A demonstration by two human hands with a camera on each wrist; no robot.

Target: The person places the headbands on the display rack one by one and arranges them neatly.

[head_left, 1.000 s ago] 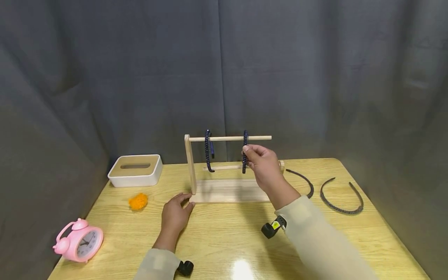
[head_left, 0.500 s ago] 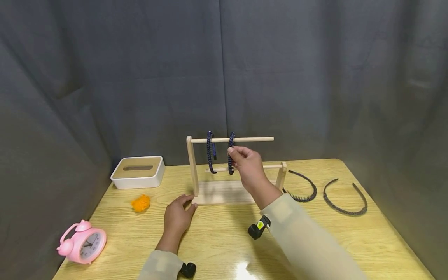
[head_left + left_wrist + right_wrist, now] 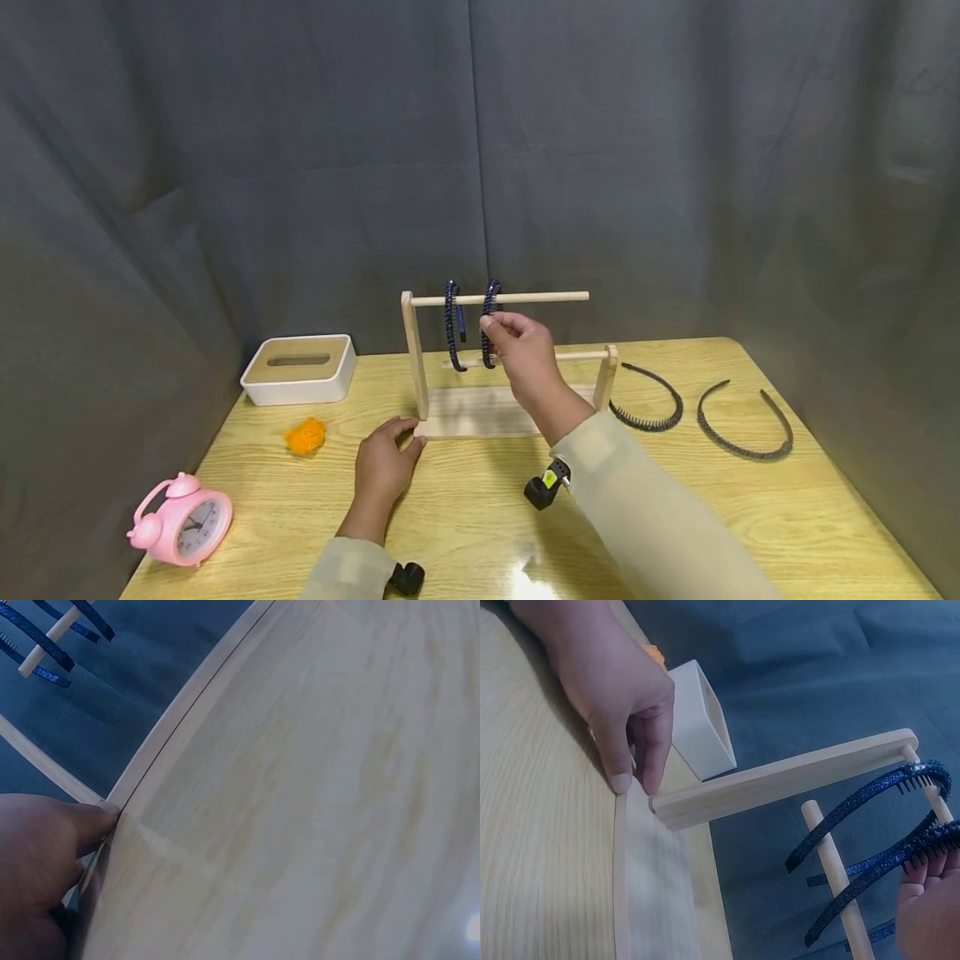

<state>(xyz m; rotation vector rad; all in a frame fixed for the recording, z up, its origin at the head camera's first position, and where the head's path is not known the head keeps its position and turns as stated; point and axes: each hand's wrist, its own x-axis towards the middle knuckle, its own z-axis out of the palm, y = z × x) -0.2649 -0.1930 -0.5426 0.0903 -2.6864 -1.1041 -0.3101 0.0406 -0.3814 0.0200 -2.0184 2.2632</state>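
Observation:
A wooden rack [image 3: 480, 412] stands on the table, with a higher rod on the left post and a lower rod on the right post. My right hand [image 3: 528, 358] pinches a dark blue toothed headband [image 3: 862, 887] that hangs over the upper rod [image 3: 543, 297]. Just left of it, a second dark blue headband [image 3: 451, 321] hangs on the same rod, untouched. In the right wrist view, both headbands' legs reach past the lower rod [image 3: 832, 862]. My left hand [image 3: 382, 471] grips the left end of the rack's base between thumb and fingers.
Two dark headbands, one nearer the rack [image 3: 651, 425] and one farther right [image 3: 750, 454], lie on the table. To the left are a white tissue box [image 3: 300, 390], an orange fluffy ball [image 3: 305, 436] and a pink alarm clock [image 3: 180, 521]. Dark curtains [image 3: 337, 167] surround the table.
My right hand has slid the pinched headband leftward along the upper rod, closer to the hanging one. The left hand keeps its grip on the base.

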